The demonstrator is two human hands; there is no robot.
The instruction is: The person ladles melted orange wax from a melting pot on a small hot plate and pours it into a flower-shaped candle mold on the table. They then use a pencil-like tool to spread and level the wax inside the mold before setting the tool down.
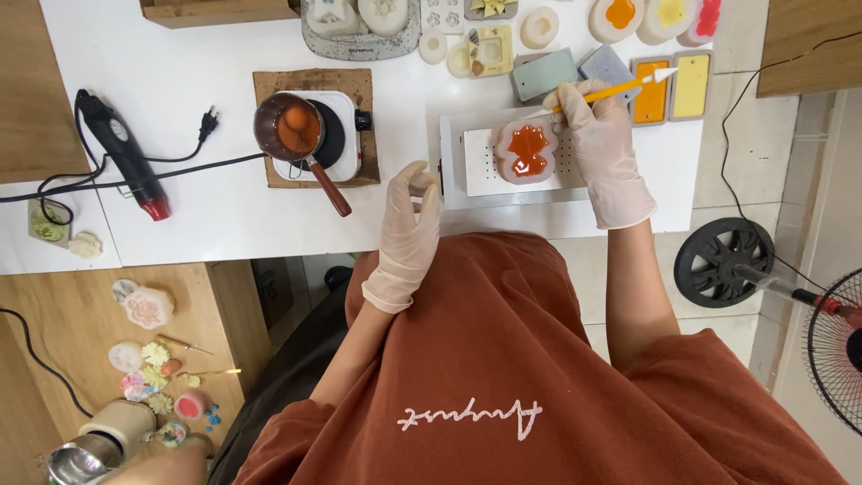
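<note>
- Silicone mould (527, 152), pale and flower-shaped, filled with orange liquid, resting on a white perforated tray (478, 162) on the white counter (206, 63), straight ahead of the person's body.
- Right hand (600, 148) in a thin pale glove, closed around a yellow-handled tool (620, 89), touching the mould's right edge; tool slanting up to the right, white tip over an orange rectangular mould (652, 93).
- Left hand (409, 229), also gloved, raised just left of the tray with thumb and fingertips pinched together; impossible to tell whether anything tiny sits between them.
- Left of the tray: small dark saucepan (292, 128) holding orange liquid, sitting on a white electric hotplate (334, 136) over a brown mat (269, 85), wooden handle pointing toward the person.
- Farther left: black heat gun (121, 151) with a red nozzle lying on the counter, black cord and plug beside it.
- Along the far edge: more moulds in rows, among them a yellow rectangular mould (691, 85), a grey-green slab (544, 74) and round pale pieces.
- Lower left: wooden side table (63, 314) carrying small flower-shaped casts in pink, white and yellow.
- Right, on the floor: black fan (835, 346) with its round base nearby.
- Rust-orange shirt (503, 359) filling the bottom of the view.
</note>
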